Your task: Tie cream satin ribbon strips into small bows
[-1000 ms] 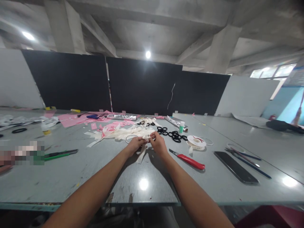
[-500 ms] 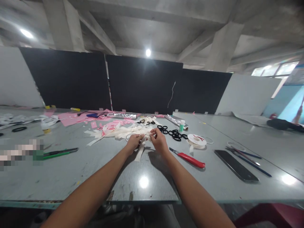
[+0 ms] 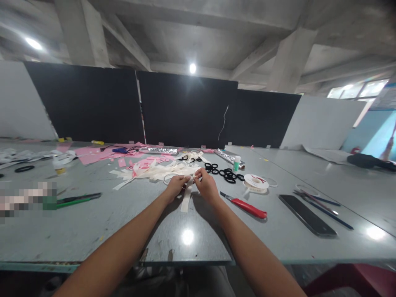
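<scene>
Close together above the table, both my hands pinch a cream ribbon strip (image 3: 186, 201), whose loose end hangs down between them. My left hand (image 3: 175, 187) grips it from the left, fingers closed, with a thin white ring (image 3: 166, 178) showing beside its fingers. From the right, my right hand (image 3: 206, 183) has thumb and fingertips pressed together at the strip's upper end. Exactly how the strip sits against the ring is hidden by the fingers. Just behind lies a loose pile of cream ribbon pieces (image 3: 154, 171).
Right of my hands lie a red-handled knife (image 3: 249, 207), black rings (image 3: 229, 175), a glue stick (image 3: 236, 163), a ribbon spool (image 3: 256, 181) and a phone (image 3: 307, 215). A green cutter (image 3: 78, 200) lies left, near a blurred patch. Pink sheets (image 3: 93, 153) and foil (image 3: 162, 151) lie behind.
The hanging end of the ribbon strip has swung slightly right and hangs straighter. My fingers have shifted a little, with both hands still closed at the same spot.
</scene>
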A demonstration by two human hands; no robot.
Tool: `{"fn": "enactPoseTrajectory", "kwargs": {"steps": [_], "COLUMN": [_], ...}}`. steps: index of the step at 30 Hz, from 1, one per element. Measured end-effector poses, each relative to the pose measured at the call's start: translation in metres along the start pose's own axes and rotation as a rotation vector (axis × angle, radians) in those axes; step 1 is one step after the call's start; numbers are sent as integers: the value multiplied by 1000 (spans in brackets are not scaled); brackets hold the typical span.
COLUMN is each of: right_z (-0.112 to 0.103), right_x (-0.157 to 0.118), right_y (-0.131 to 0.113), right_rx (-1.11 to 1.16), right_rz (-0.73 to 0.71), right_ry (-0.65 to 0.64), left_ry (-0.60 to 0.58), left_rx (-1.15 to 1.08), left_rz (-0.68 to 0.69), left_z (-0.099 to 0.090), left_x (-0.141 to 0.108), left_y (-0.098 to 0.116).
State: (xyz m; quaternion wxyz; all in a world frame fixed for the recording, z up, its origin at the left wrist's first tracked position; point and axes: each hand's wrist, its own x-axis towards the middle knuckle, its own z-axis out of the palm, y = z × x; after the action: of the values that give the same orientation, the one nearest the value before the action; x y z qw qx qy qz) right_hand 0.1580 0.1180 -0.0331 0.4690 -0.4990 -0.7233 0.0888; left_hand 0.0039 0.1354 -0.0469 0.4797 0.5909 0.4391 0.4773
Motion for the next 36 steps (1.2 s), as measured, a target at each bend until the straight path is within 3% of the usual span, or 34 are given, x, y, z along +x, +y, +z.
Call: {"fn": "enactPoseTrajectory", "kwargs": {"steps": [36], "right_z": [-2], "right_x": [-2], "right_y": [-5], "right_rx": [-39], "right_rz": [8], "right_ry": [-24], "left_ry": [10], "left_rx": [62], "left_rz": [40], "left_z": [1], "left_x": [1], "left_y": [0]}}
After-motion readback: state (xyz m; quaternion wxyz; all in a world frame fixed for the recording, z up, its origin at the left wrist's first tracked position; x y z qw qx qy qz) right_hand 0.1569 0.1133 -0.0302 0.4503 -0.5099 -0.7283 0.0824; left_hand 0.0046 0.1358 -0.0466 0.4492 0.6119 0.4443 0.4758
